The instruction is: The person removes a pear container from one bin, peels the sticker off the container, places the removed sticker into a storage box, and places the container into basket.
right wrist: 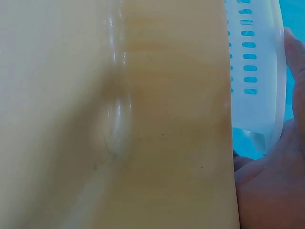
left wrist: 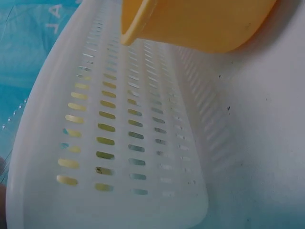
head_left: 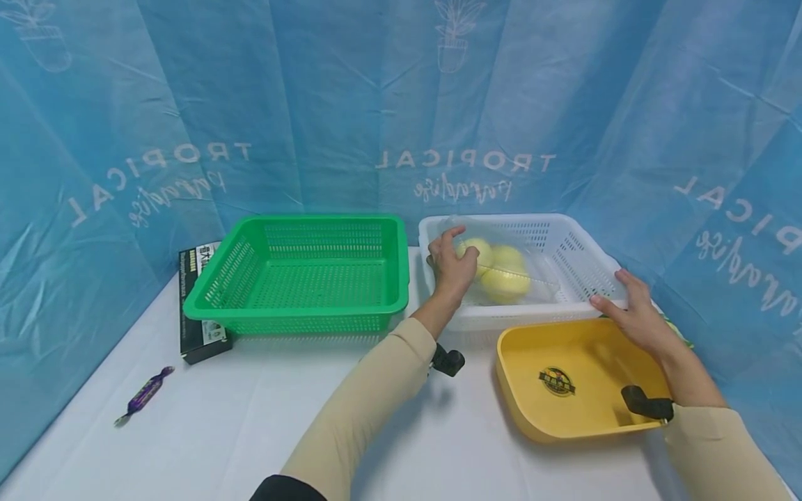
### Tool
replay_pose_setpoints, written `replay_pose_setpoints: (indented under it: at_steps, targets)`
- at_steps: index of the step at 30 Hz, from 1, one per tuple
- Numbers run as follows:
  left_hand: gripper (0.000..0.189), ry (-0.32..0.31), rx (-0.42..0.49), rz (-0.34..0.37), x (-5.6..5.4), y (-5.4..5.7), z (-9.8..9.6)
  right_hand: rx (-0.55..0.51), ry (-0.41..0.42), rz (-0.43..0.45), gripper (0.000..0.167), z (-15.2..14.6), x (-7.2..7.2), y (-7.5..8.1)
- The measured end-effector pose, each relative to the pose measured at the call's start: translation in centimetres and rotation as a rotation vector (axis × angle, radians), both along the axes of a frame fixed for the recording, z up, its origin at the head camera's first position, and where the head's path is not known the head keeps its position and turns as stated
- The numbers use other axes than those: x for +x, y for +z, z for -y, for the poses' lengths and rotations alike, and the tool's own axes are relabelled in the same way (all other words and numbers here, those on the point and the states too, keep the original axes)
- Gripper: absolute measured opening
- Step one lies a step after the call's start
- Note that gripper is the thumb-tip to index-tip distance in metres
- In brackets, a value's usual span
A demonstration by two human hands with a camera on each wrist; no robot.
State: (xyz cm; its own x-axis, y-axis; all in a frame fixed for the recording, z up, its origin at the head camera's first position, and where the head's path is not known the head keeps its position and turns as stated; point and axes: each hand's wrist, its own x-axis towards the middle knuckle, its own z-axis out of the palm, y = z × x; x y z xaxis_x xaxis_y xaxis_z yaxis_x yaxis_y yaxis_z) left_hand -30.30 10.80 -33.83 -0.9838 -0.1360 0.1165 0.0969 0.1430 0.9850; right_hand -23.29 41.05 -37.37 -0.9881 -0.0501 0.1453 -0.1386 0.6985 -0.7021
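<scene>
The white basket stands at the back right. In it lies a clear plastic box with a beaded edge, around several round pale-yellow fruits. My left hand reaches over the basket's near left corner, thumb and index finger bent round the left end of the box; its other fingers are largely hidden. With my right hand I grip the basket's near right corner, thumb on the front rim and fingers over the side. The right wrist view shows this hand beside the basket rim.
Below my right forearm, a yellow bin sits close before the white basket. To the left stands a green basket, with a black box partly behind it. A purple-wrapped candy lies at the front left. Blue curtains enclose the table.
</scene>
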Motion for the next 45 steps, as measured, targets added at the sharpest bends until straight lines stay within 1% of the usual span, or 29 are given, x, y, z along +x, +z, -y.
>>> replay_pose_setpoints:
  at_steps: [6, 10, 14, 16, 21, 27, 32, 39, 45]
  targets:
    - [0.047, -0.046, -0.065, 0.000, 0.00, -0.15, -0.12, -0.006, 0.011, -0.026, 0.077, 0.02, -0.04, 0.02]
    - [0.049, -0.082, -0.097, 0.009, -0.03, -0.34, -0.06, -0.001, 0.004, -0.010, 0.080, -0.04, 0.00, 0.00]
    - [0.051, -0.123, -0.124, 0.045, -0.11, -0.51, 0.03, 0.006, -0.007, 0.010, 0.083, -0.04, 0.06, 0.03]
    - [0.052, -0.131, -0.137, 0.065, -0.16, -0.55, 0.01, 0.008, -0.011, 0.017, 0.084, 0.00, 0.06, 0.03]
    - [0.053, -0.124, -0.178, 0.115, -0.22, -0.51, -0.10, 0.011, -0.011, 0.020, 0.084, 0.04, 0.00, -0.05]
    - [0.054, -0.152, -0.210, 0.184, -0.27, -0.52, -0.21, 0.011, -0.003, 0.008, 0.083, -0.04, -0.02, -0.08]
    - [0.056, -0.173, -0.261, 0.228, -0.36, -0.61, -0.28, 0.010, -0.008, 0.013, 0.084, -0.01, 0.03, -0.05]
    - [0.059, -0.212, -0.302, 0.254, -0.30, -0.65, -0.22, 0.008, -0.009, 0.008, 0.084, 0.02, -0.03, -0.10]
    - [0.063, -0.217, -0.370, 0.258, -0.20, -0.58, -0.38, 0.019, -0.024, 0.028, 0.086, 0.05, -0.03, -0.09]
